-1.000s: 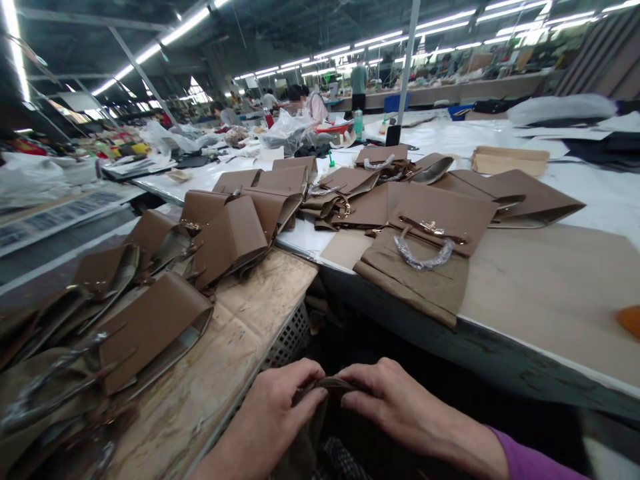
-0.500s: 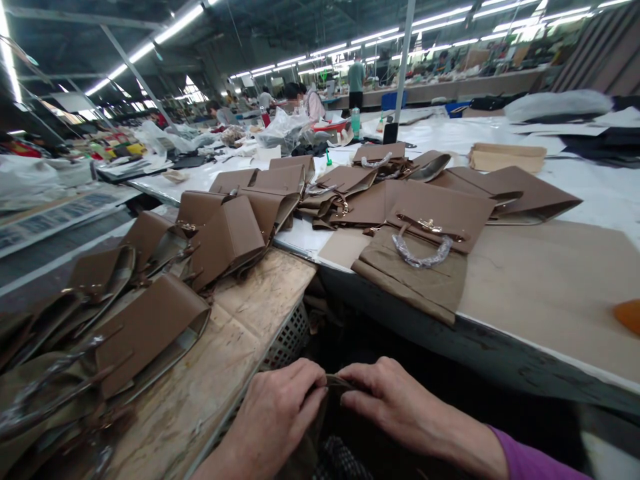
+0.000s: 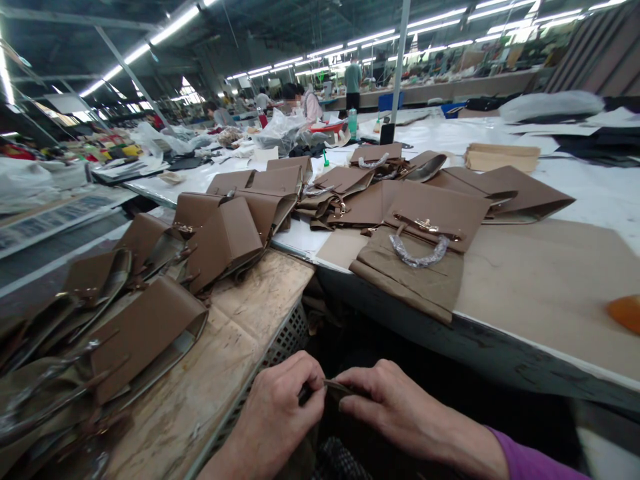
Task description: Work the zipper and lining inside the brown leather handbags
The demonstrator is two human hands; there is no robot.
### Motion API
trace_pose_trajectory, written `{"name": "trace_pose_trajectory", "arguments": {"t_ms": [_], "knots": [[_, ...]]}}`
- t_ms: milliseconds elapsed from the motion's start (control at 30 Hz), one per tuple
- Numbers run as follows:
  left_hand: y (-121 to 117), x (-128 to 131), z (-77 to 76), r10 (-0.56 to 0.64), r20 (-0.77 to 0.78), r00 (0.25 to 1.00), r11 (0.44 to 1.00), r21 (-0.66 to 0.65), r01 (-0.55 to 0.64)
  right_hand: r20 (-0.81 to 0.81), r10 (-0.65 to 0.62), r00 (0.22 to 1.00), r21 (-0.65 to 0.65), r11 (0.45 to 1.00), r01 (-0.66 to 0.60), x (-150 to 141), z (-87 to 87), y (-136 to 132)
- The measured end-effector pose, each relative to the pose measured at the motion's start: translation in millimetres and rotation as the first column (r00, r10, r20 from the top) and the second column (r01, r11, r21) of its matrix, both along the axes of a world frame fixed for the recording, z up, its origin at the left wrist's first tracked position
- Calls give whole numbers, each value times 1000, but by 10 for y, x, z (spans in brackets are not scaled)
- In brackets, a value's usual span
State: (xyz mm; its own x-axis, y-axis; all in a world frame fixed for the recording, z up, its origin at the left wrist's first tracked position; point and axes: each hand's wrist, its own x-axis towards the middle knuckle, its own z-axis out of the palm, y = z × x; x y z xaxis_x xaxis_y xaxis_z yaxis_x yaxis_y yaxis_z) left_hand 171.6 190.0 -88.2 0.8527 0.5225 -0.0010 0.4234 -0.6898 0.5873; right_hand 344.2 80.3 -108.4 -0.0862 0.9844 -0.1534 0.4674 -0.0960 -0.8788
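My left hand [image 3: 280, 407] is closed in a pinch at the lower middle, on the edge of an olive-brown fabric [image 3: 336, 385]. From the other side my right hand [image 3: 393, 400], below a purple sleeve, grips the same edge between thumb and fingers. Most of this fabric hangs down into shadow, so its full shape is hidden. Beyond my hands lies an unfinished brown handbag [image 3: 435, 213], its olive lining [image 3: 413, 280] pulled out over the table edge. Its handle [image 3: 420, 259] is wrapped in clear plastic, and gold-coloured metal fittings show on the strap.
On the worn wooden board [image 3: 240, 327] at left, several brown bag bodies [image 3: 145, 340] lie in a heap, more on the white table [image 3: 550, 267] ahead. Between board and table sits a plastic crate [image 3: 287, 340]. An orange object [image 3: 625, 312] lies far right. People work in the background.
Both hands still hold the fabric. Its edge between my fingers now looks flatter and lower, and the left fingers have curled round more. The view has shifted slightly.
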Motion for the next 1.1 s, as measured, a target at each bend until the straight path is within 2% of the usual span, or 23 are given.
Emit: {"name": "trace_pose_trajectory", "arguments": {"t_ms": [133,233,367,433,567,633,700,767,833,900,967,1033,1100], "knots": [[-13,17,44,67,-26,997,994,-82,-69,22,1,1000,-5,1000,-1,-5,1,0],[-26,31,102,144,-65,987,975,-161,-153,15,10,1000,-16,1000,-10,-8,6,-11],[-29,36,131,185,-60,981,944,-266,-195,78,12,997,-29,1000,-9,-7,57,-12],[-18,35,127,204,-49,978,902,-379,-207,77,40,996,-32,999,-38,-19,87,34],[-9,-47,185,227,-48,973,778,-591,-211,84,141,986,-7,990,-141,-82,96,223],[-48,-170,253,234,-93,968,767,-595,-242,110,147,983,8,989,-149,-118,83,307],[-129,-336,302,271,-188,944,802,-499,-329,119,135,984,9,990,-137,-146,72,351],[-234,-506,297,342,-249,906,817,-398,-418,120,138,983,11,990,-141,-168,63,355],[-335,-640,248,400,-235,886,801,-381,-462,130,158,979,28,986,-163,-195,51,338],[-410,-723,205,427,-207,880,785,-398,-475,140,192,971,50,978,-200,-231,39,317],[-451,-768,226,433,-195,880,770,-427,-474,156,223,962,66,970,-236,-266,47,300],[-462,-801,335,407,-184,895,767,-463,-444,167,246,955,92,960,-263,-287,104,287],[-451,-845,510,363,-168,917,770,-500,-396,157,276,948,122,947,-296,-289,231,280]]}}
